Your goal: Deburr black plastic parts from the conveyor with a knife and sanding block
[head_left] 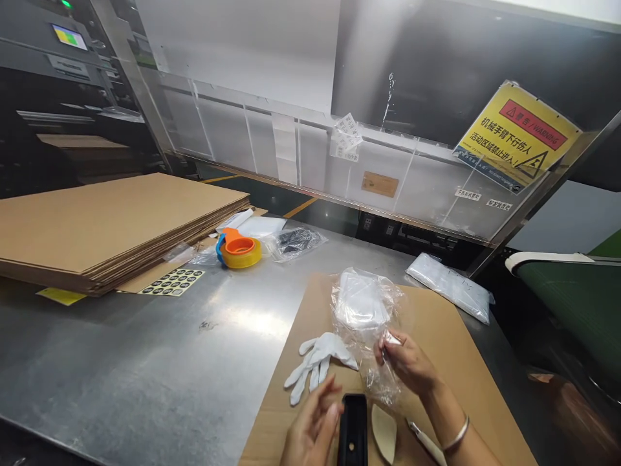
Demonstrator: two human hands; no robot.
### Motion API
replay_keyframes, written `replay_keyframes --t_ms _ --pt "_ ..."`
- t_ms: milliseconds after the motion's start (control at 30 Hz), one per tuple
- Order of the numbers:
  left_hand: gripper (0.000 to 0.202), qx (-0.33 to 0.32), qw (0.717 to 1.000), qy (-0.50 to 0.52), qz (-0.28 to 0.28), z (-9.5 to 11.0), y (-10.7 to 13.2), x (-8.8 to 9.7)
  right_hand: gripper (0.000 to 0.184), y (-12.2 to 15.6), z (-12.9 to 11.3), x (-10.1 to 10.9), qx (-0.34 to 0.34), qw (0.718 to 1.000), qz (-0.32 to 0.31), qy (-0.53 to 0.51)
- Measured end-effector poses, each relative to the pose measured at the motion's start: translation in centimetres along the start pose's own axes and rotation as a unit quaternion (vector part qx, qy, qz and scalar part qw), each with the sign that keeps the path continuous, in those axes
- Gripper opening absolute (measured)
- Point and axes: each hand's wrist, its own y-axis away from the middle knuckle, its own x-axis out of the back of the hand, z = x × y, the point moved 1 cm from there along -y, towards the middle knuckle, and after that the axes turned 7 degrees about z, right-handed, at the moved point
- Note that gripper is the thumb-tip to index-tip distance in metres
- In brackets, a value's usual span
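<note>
Pinching the crinkly clear plastic bag (pixel 363 309) upright over the brown cardboard sheet (pixel 449 336) with our right hand (pixel 410 366), grip narrow on its edge, we are hovering our left hand (pixel 310 427), grip wide, beside the flat black device (pixel 352 428).

This is a factory packing station. A bare steel table (pixel 145 362) serves as the bench. On the table's far left lies a stack of flat cardboard sheets (pixel 107 220), and next to it on the table sit an orange-and-yellow tape dispenser (pixel 239 250) and a sheet of round stickers (pixel 173 282). Near the table's front edge is a clear plastic bag (pixel 363 310) with white contents. Behind the table stands a clear guard panel (pixel 252 136) bearing a yellow warning sign (pixel 519 136) in Chinese. Beyond the table's left end, a dark machine (pixel 48 97) shows a small lit screen. Off the table's right end runs a green conveyor belt (pixel 577 304).
</note>
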Motion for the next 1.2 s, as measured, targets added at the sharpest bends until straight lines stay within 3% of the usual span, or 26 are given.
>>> replay_keyframes --t_ms 67,133,200,267,367,533,633,700,767,800,833,900,967,1033,1100,1200 --pt "0.065 -0.04 0.998 0.036 -0.044 2.0 -0.6 -1.7 0.047 2.6 -0.3 -2.5 -0.018 0.997 -0.024 -0.07" --pt "0.062 -0.002 0.989 0.05 -0.137 3.2 -1.0 -3.0 0.047 4.6 -0.1 -4.7 -0.042 0.991 -0.048 -0.117" --pt "0.049 0.029 0.984 0.023 -0.173 3.5 -1.0 -3.4 0.045 6.1 0.3 -6.0 -0.062 0.985 -0.063 -0.145" --pt "0.035 0.013 0.99 -0.006 -0.141 3.3 -0.8 -2.9 0.044 7.0 0.6 -6.4 -0.074 0.982 -0.053 -0.167" --pt "0.029 -0.039 0.996 -0.026 -0.074 3.0 -0.3 -1.5 0.054 8.0 0.4 -5.7 -0.063 0.986 0.0 -0.157" --pt "0.027 -0.107 0.982 -0.134 -0.084 3.6 0.5 0.4 0.035 8.8 -0.6 -4.9 -0.02 1.0 0.01 0.01" --pt "0.026 -0.153 0.964 -0.207 -0.065 3.7 0.9 1.1 0.032 9.3 -0.6 -5.1 -0.016 0.999 -0.002 0.05" --pt "0.018 -0.243 0.94 -0.24 0.019 3.6 1.4 1.5 0.028 9.7 -0.5 -5.3 -0.014 0.998 0.004 0.06" --pt "0.02 -0.367 0.887 -0.251 0.124 3.4 2.4 1.9 0.025 10.1 -0.5 -5.6 -0.007 0.996 0.026 0.081" --pt "0.017 -0.407 0.867 -0.252 0.141 3.3 3.0 2.0 0.024 10.3 -0.6 -5.8 0.0 0.994 0.037 0.1" --pt "0.01 -0.415 0.865 -0.255 0.121 3.1 3.6 1.9 0.023 10.5 -0.8 -6.1 0.009 0.991 0.043 0.123" --pt "0.006 -0.322 0.912 -0.254 -0.005 2.8 4.5 1.5 0.021 11.0 -1.3 -6.9 0.037 0.984 0.035 0.169" --pt "0.015 -0.153 0.957 -0.205 -0.133 2.4 5.1 1.0 0.018 11.5 -1.7 -7.7 0.063 0.979 0.013 0.195" --pt "0.023 -0.034 0.975 -0.128 -0.179 2.1 5.3 0.7 0.016 11.8 -1.7 -8.2 0.062 0.98 -0.012 0.187" --pt "0.029 -0.021 0.986 -0.101 -0.134 1.6 5.1 0.8 0.019 11.9 -1.2 -8.3 0.036 0.988 -0.019 0.149" --pt "0.033 -0.085 0.985 -0.152 -0.008 0.7 4.8 1.6 0.025 11.7 -0.1 -7.9 0.022 0.992 0.056 0.114"
